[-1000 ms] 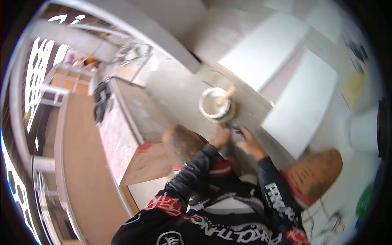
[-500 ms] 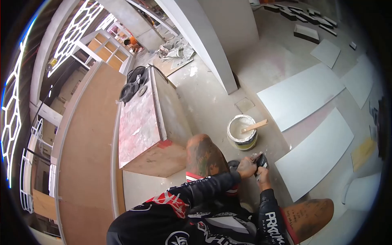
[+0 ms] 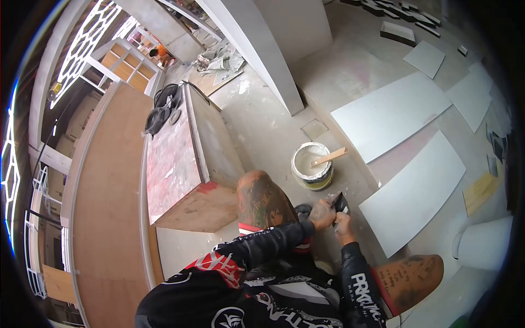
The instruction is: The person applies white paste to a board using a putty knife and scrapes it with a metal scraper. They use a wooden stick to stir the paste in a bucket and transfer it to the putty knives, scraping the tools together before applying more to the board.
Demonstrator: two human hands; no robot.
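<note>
Our left hand [image 3: 322, 213] and right hand [image 3: 344, 221], apart a second ago, are now both clamped on a small dark tool [image 3: 340, 203] low over the floor [image 3: 262, 131], near the paint bucket [image 3: 311, 165].

A bucket [image 3: 311, 168], stick [image 3: 328, 157] in it, stands just beyond the fingers [image 3: 326, 210]; a panel [image 3: 413, 199] lies on the floor [image 3: 268, 131] to their right.

Low in the frame's centre, the left hand [image 3: 322, 213] and right hand [image 3: 344, 222] meet on a small dark tool [image 3: 340, 203] — both grips closed. Just above stands a paint bucket [image 3: 317, 182] holding a wooden stick [image 3: 329, 157] — white panels [image 3: 413, 191] lie right.
</note>
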